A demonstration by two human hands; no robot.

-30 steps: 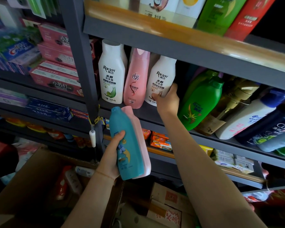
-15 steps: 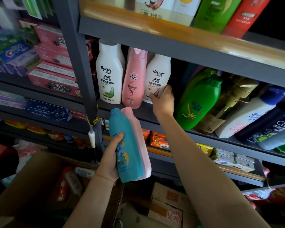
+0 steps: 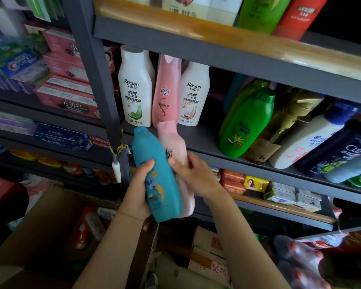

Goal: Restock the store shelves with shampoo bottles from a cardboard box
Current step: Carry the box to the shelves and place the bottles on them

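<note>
The left hand (image 3: 141,185) holds the blue bottle (image 3: 156,176). The right hand (image 3: 193,174) pinches the pink bottle (image 3: 173,142). Pull it free, then stand it beside the white bottle (image 3: 193,94).

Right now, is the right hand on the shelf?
No: the right hand grips the pink bottle beside the teal bottle, below the shelf.

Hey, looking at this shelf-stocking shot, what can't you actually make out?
Head view only:
- Pale pink bottle: its front is mostly hidden by the teal bottle and right hand.
- Left hand: fingers hidden behind the bottles.
- Cardboard box: contents dark, blurred.
- Top-shelf bottles: cut off by the frame's top edge.
</note>
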